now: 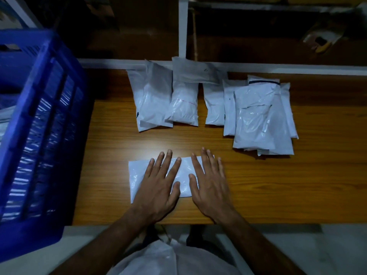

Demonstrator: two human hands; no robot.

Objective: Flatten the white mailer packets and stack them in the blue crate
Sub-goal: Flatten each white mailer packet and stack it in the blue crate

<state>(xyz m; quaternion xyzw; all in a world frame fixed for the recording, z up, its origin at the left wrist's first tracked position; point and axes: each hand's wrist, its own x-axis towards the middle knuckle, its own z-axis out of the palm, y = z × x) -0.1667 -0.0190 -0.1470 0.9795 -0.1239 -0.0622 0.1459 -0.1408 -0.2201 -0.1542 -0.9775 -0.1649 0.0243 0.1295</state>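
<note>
One white mailer packet (137, 175) lies flat near the front edge of the wooden table (278, 195). My left hand (158, 187) presses on its middle with straight, spread fingers. My right hand (208, 183) presses its right end the same way, palm down. Several more white packets lie further back: a puffy pair (153, 100) at centre and an overlapping pile (258, 120) to the right. The blue crate (39, 116) stands at the table's left end, its slatted side wall facing me.
A white shelf frame (182, 26) rises behind the table, with dark shelves and a cardboard item (321, 38) at the back right. A large white bag (168, 259) sits below the table's front edge by my body.
</note>
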